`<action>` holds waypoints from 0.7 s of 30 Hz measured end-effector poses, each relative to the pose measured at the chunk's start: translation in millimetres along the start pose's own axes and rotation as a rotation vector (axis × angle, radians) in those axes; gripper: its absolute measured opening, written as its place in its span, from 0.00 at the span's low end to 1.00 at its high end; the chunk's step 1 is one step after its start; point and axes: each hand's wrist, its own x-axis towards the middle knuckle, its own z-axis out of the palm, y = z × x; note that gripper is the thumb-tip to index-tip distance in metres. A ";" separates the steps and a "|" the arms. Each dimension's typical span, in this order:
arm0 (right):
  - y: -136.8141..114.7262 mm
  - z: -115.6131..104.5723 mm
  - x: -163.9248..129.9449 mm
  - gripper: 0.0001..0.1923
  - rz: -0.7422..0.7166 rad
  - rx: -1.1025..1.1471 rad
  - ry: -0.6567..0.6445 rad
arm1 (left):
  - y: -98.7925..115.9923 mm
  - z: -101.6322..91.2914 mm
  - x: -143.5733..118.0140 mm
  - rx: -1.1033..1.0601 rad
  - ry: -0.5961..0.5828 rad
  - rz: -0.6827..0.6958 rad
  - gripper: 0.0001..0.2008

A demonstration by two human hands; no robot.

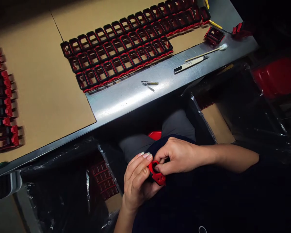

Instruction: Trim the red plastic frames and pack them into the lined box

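Over my lap, my left hand (pixel 135 179) and my right hand (pixel 178 155) both grip one small red plastic frame part (pixel 157 174). The left hand cups it from below and the left, while the right fingers pinch its upper edge. On the table ahead, several rows of black and red frame parts (pixel 126 48) stand side by side on cardboard (pixel 38 81).
On the metal table edge (pixel 126 97) lie small tweezers (pixel 149 84), a flat knife-like tool (pixel 190 63) and a cotton swab (pixel 208 51). A loose frame (pixel 214 35) sits at far right. More parts line the left edge (pixel 3 106). Plastic-lined bins (pixel 104 176) flank my knees.
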 end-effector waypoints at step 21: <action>45.9 1.5 -0.2 0.22 0.129 0.583 -0.272 | -1.3 43.3 -19.9 -0.870 0.249 -0.664 0.39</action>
